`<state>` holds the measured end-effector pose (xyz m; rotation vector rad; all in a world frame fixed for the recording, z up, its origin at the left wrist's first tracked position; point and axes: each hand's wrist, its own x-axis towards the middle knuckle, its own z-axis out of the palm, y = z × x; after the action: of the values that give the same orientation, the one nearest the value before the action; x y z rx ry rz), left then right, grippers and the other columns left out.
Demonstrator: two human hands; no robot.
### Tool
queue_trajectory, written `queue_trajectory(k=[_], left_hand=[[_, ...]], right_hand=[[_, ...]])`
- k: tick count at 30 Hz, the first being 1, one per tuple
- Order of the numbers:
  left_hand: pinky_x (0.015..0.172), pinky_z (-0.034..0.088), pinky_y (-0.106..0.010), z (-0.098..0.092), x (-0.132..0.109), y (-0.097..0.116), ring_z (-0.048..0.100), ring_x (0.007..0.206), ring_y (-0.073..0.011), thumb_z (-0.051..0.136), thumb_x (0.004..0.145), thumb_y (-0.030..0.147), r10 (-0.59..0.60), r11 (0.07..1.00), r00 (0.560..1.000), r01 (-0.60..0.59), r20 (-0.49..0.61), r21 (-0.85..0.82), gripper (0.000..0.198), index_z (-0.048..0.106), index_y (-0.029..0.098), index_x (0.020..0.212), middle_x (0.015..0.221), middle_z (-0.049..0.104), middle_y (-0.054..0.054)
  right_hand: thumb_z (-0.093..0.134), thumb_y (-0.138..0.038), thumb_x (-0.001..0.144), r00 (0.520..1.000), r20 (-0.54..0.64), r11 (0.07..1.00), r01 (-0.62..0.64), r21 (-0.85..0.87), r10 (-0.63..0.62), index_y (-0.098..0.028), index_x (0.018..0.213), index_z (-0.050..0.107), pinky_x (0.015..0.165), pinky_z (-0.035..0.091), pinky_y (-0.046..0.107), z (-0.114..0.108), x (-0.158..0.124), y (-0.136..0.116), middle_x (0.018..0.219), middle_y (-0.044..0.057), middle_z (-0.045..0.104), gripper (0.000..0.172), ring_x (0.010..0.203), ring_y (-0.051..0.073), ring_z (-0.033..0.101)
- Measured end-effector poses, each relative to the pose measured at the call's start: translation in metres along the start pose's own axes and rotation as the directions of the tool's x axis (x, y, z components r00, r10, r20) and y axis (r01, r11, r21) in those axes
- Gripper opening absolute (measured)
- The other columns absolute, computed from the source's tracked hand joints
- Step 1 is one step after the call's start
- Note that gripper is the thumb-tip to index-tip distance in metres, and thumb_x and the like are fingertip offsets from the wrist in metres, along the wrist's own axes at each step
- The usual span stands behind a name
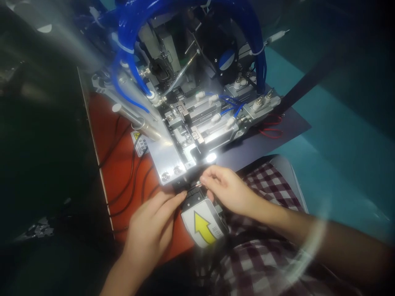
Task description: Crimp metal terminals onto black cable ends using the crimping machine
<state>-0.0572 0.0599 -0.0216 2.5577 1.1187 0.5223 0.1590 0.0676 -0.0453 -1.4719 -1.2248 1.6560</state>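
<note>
My right hand (pixel 226 189) is closed in a pinch at the front of a bench machine (pixel 203 135). Its thumb and index fingertips meet over a small black fixture (pixel 194 192), and whatever they hold is too small to make out. From the left, my left hand (pixel 151 226) reaches in with its fingers drawn together, the tips at the fixture's left edge. Anything between those fingers is hidden. Just below the fixture, a white plate with a yellow arrow (pixel 202 226) slopes toward me. The machine's metal plate (pixel 163 158) lies right above my left fingers.
Thick blue air tubes (pixel 259 49) arch over the machine. Black cables (pixel 134 176) run across the orange-red base (pixel 108 123) on the left, by a warning label (pixel 139 143). Red wires (pixel 273 129) stick out on the right. Checkered cloth (pixel 262 255) covers my lap.
</note>
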Motion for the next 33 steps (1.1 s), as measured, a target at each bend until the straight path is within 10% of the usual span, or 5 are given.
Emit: queue_trajectory(k=[12,19,33], left_hand=[[0.063,0.042,-0.024,-0.005,-0.012,-0.014,0.054,0.081,-0.0149,0.040,0.092,0.008,-0.045,0.992,0.988,0.027,0.150,0.123,0.050,0.053,0.033,0.134,0.100,0.054,-0.004],[0.070,0.048,-0.020,-0.008,-0.003,-0.011,0.060,0.084,-0.0134,0.048,0.091,0.010,-0.066,0.994,0.991,0.056,0.117,0.089,0.028,0.060,0.021,0.114,0.096,0.060,-0.003],[0.079,0.052,-0.022,-0.024,-0.004,-0.004,0.063,0.095,-0.0157,0.043,0.093,0.012,-0.109,0.993,0.979,0.099,0.174,0.067,0.028,0.060,0.023,0.112,0.107,0.062,-0.006]], right_hand=[[0.052,-0.023,0.094,0.975,0.120,0.951,-0.208,0.229,0.185,-0.014,0.071,0.059,0.049,0.037,0.020,-0.011,0.010,-0.007,0.050,-0.004,0.056,0.026,0.043,0.007,0.051],[0.043,-0.030,0.098,0.991,0.076,0.947,-0.130,0.295,0.112,-0.013,0.079,0.058,0.050,0.040,0.022,-0.007,0.007,0.007,0.073,-0.001,0.059,0.030,0.044,0.005,0.053],[0.049,-0.034,0.093,0.989,0.035,0.988,0.142,0.054,-0.145,-0.020,0.072,0.048,0.051,0.032,0.025,-0.001,0.005,0.013,0.061,-0.005,0.042,0.025,0.053,0.011,0.040]])
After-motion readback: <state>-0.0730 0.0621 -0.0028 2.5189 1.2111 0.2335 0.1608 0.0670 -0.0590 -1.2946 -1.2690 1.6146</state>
